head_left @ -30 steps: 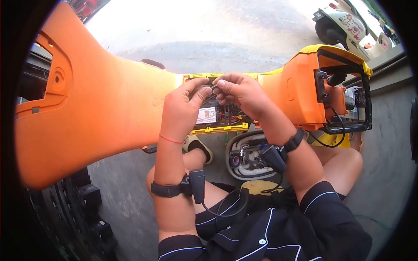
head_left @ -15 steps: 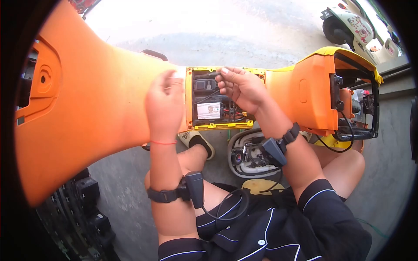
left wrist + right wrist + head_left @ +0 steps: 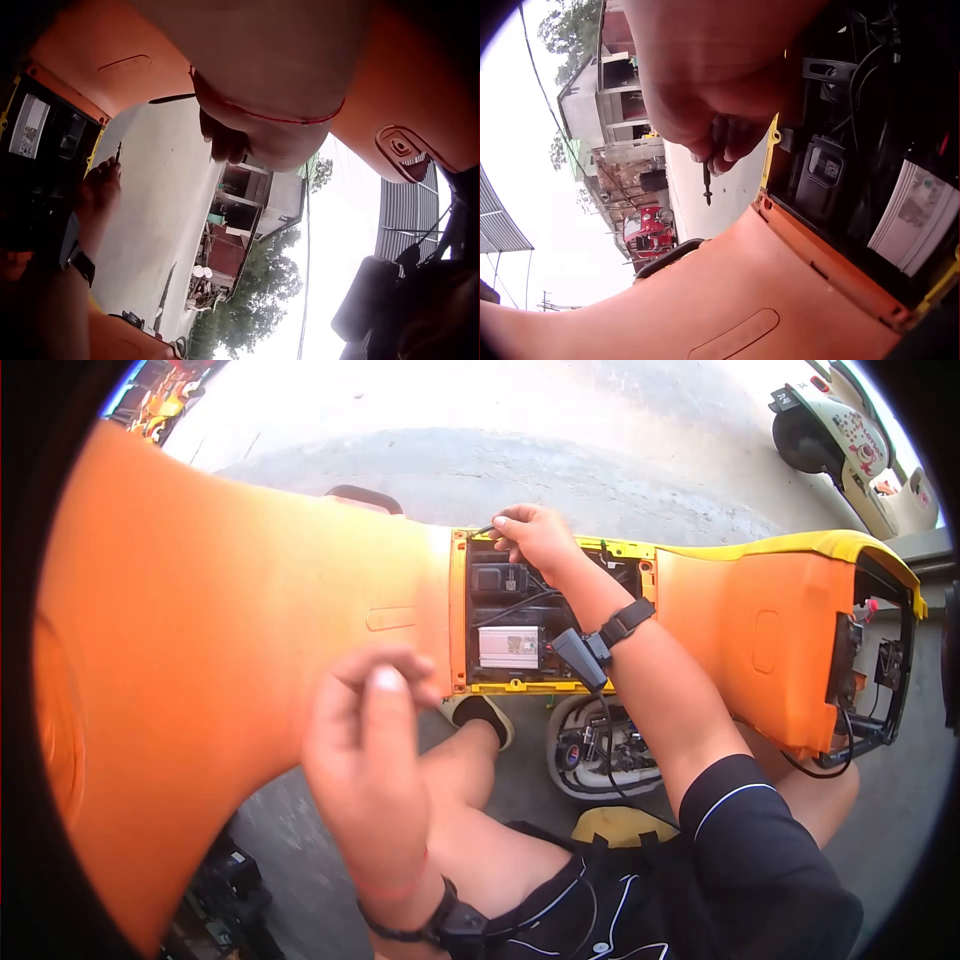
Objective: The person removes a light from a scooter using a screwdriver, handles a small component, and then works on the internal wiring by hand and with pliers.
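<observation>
My right hand (image 3: 533, 538) pinches a thin dark rod (image 3: 708, 184) with a flared, pointed tip. It is at the far left corner of an open bay (image 3: 520, 610) in an orange scooter body (image 3: 260, 580). The bay has a yellow edge and holds a silver box (image 3: 508, 647), a black module (image 3: 497, 578) and dark cables. My left hand (image 3: 370, 760), blurred, hangs over the near side of the orange body with its fingers loosely bent and nothing visible in them. In the left wrist view its fingers (image 3: 225, 142) are partly hidden behind the wrist.
A pale helmet-shaped tray (image 3: 590, 790) holding tools and small parts sits on the floor below the bay. A white scooter (image 3: 845, 440) stands at the far right. Dark blocky parts (image 3: 225, 890) lie on the floor at the lower left.
My hands were together over the bay; the left has since drawn back toward me. The right has moved to the bay's far left corner with the rod. The head view has shifted left.
</observation>
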`<state>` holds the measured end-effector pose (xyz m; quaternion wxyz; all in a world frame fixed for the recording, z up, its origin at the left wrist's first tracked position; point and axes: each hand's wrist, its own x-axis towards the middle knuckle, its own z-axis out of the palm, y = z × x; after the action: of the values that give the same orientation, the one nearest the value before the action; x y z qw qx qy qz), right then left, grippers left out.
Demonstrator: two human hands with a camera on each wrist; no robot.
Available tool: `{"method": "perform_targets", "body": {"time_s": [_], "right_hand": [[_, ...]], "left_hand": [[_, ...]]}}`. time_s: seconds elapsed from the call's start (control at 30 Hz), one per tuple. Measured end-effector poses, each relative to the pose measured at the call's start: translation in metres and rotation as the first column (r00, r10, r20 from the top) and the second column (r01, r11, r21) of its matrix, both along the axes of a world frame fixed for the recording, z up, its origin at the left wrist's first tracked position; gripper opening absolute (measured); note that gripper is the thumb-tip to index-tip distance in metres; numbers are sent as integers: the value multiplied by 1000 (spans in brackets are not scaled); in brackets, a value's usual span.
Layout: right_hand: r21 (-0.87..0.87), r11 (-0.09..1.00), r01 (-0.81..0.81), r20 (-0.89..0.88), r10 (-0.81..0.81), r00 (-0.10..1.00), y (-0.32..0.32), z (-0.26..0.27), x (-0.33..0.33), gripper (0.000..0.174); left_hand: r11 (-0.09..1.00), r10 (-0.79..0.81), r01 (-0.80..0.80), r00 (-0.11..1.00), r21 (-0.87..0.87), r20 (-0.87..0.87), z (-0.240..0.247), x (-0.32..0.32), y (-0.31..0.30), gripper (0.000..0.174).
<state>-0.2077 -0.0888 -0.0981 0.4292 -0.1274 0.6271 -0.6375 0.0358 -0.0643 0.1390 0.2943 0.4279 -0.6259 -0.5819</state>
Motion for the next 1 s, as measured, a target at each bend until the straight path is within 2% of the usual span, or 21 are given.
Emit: {"method": "perform_targets", "body": {"time_s": [0.03, 0.07, 0.1, 0.13, 0.2, 0.23, 0.3, 0.33, 0.4, 0.47, 0.57, 0.73, 0.8, 0.83, 0.87, 0.9, 0.93, 0.97, 1.0], "right_hand": [[8, 999, -33, -34, 33, 999, -6, -3, -3, 23], [19, 998, -67, -67, 68, 995, -10, -6, -5, 23], [25, 998, -64, -61, 65, 996, -13, -10, -9, 23], [25, 997, -71, -90, 73, 993, -19, -15, -13, 23], [28, 995, -92, -116, 94, 989, -30, -18, -19, 22], [88, 990, -114, -168, 128, 977, -35, -17, -23, 23], [160, 979, -127, -255, 165, 953, -43, -17, -25, 22], [163, 978, -130, -250, 169, 953, -47, -16, -25, 22], [220, 961, -169, -312, 233, 921, -52, -19, -27, 21], [246, 954, -173, -355, 255, 899, -55, -22, -27, 21], [286, 943, -171, -445, 289, 848, -57, -31, -27, 23], [294, 944, -149, -584, 301, 754, -55, -35, -20, 24], [317, 939, -130, -737, 330, 590, -53, -28, -14, 23], [317, 939, -132, -736, 331, 590, -54, -25, -11, 23], [322, 934, -153, -764, 352, 541, -55, -23, -9, 22], [327, 928, -175, -789, 371, 490, -56, -22, -6, 21], [328, 928, -177, -788, 372, 490, -57, -23, -5, 21], [366, 910, -195, -830, 414, 373, -60, -24, -5, 18], [404, 891, -207, -859, 447, 249, -61, -22, -4, 15]], "left_hand": [[997, -80, 80, 991, 7, 111, 2, 1, 5, 17], [971, -205, 232, 934, -61, 294, 5, -1, 11, 18], [917, -299, 387, 829, -98, 473, 5, -4, 14, 18], [807, -419, 568, 744, -161, 520, -2, -5, 12, 27], [746, -478, 659, 630, -95, 612, 9, -20, 22, 28], [753, -477, 653, 631, -87, 612, 1, -18, 21, 28], [665, -516, 649, 757, -369, 401, -13, -18, 19, 29], [668, -516, 649, 756, -363, 403, -13, -17, 19, 29], [745, -524, 632, 752, -213, 400, -4, -24, 18, 30], [749, -519, 613, 779, -252, 352, -15, -19, 24, 33], [693, -579, 707, 663, -141, 474, -12, -21, 26, 39], [708, -554, 686, 687, -168, 470, -12, -21, 25, 42], [711, -553, 684, 688, -165, 470, -11, -22, 25, 43], [722, -552, 665, 719, -189, 423, -10, -24, 24, 40], [735, -549, 645, 747, -211, 375, -9, -25, 24, 37], [736, -548, 644, 748, -210, 375, -5, -27, 23, 37], [714, -577, 685, 692, -145, 434, 1, -30, 21, 37], [689, -605, 721, 630, -77, 487, 3, -30, 21, 37], [690, -604, 720, 631, -77, 487, -1, -27, 24, 37]]}}
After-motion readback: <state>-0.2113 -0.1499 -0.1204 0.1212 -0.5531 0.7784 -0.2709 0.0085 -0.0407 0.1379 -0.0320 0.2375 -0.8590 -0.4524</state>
